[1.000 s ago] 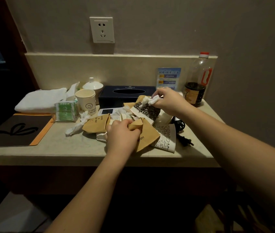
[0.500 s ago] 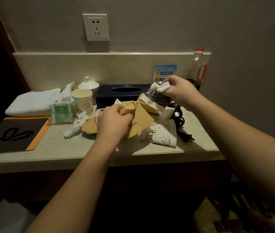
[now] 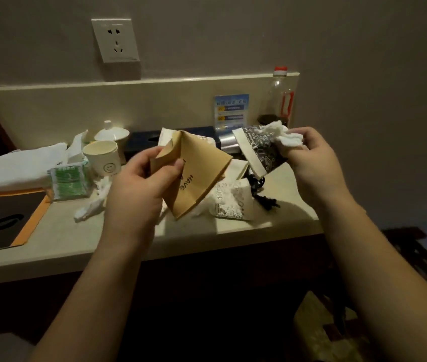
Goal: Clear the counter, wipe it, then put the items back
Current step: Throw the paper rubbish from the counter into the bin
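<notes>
Lighting is dim and warm throughout. The brightest area is the wall [image 3: 233, 35] toward 12 o'clock; below the worktop [image 3: 102, 239], from 5 to 7 o'clock, the frame falls near black. The hands cast soft shadows onto the worktop. Detail is soft and grainy. Wide-angle distortion bends lines at the edges. No glare noted.

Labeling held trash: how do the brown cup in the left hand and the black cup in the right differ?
The brown paper cup is plain kraft with "HAVE" lettering; the black patterned cup has white doodle print. The left hand holds the brown one alone; the right hand also pinches a crumpled tissue against the black one. Both are flattened and lifted off the counter.
</notes>
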Demonstrator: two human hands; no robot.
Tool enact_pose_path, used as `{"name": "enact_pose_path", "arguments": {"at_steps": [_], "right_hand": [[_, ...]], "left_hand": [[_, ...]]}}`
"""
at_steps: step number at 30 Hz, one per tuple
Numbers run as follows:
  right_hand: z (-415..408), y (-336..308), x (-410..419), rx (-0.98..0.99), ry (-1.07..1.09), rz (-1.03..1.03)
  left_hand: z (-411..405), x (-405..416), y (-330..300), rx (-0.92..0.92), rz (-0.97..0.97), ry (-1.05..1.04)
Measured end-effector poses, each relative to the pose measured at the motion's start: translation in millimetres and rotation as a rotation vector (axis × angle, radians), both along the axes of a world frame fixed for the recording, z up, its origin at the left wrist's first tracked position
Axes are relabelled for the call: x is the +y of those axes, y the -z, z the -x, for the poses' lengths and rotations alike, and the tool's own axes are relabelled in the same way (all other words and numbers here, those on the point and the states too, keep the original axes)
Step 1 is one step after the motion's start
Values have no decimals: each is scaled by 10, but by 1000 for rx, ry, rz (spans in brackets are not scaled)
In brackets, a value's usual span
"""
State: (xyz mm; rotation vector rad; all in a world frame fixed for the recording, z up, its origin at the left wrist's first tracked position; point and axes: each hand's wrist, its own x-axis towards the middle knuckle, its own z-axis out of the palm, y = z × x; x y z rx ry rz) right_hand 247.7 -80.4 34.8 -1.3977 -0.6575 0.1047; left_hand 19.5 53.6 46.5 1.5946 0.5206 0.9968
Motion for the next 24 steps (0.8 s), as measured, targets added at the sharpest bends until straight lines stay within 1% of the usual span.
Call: {"name": "enact_pose_path", "arguments": {"at_steps": [3, 8, 10, 14, 19, 22, 24], "right_hand": [[114, 265, -504, 151, -8, -77], [183, 827, -1453, 235, 85, 37], [124, 1090, -1847, 274, 120, 99], [-83, 1669, -2643, 354, 149, 220], [-323, 2439, -3526, 473, 195, 415], [-399, 2889, -3934, 553, 237, 482], [-416, 3161, -4134, 591, 264, 573]], "left_hand": [[-33, -372, 179, 50, 20, 139], [-214, -1063, 571, 77, 72, 199], [-369, -1388, 761, 130, 84, 227], [-772, -2039, 1256, 346, 119, 276], [-1263, -2759, 2020, 585, 176, 301], [-1506, -3074, 2500, 721, 136, 313], [-1624, -3247, 2843, 807, 119, 340]]}}
